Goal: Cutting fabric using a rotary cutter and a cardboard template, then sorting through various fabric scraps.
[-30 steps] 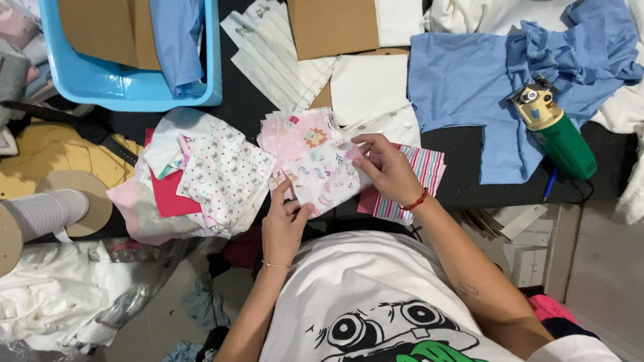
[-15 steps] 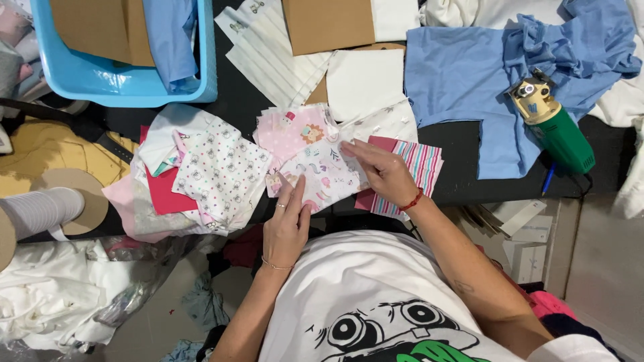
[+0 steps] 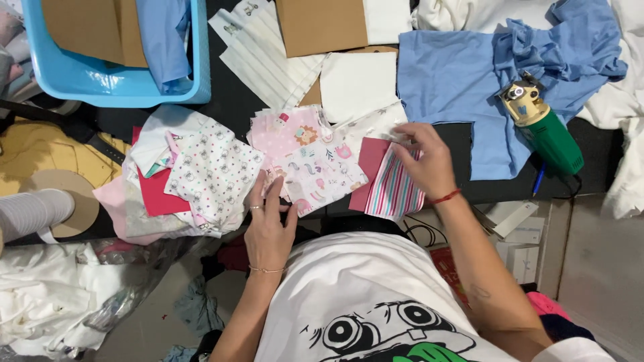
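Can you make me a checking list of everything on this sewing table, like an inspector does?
Surface: dark table, mostly covered with cloth.
Job's things: animal-print fabric pieces; striped fabric piece on a plain pink piece.
Clutter: dotted fabric pile; blue cloth; white square; cardboard; blue basket; green cutting tool.
Grippers: left hand flat on the printed pieces' edge; right hand touching the striped piece's top.
Cables: black cord below the table edge.
Surroundings: white cloth heaps on the floor; boxes.
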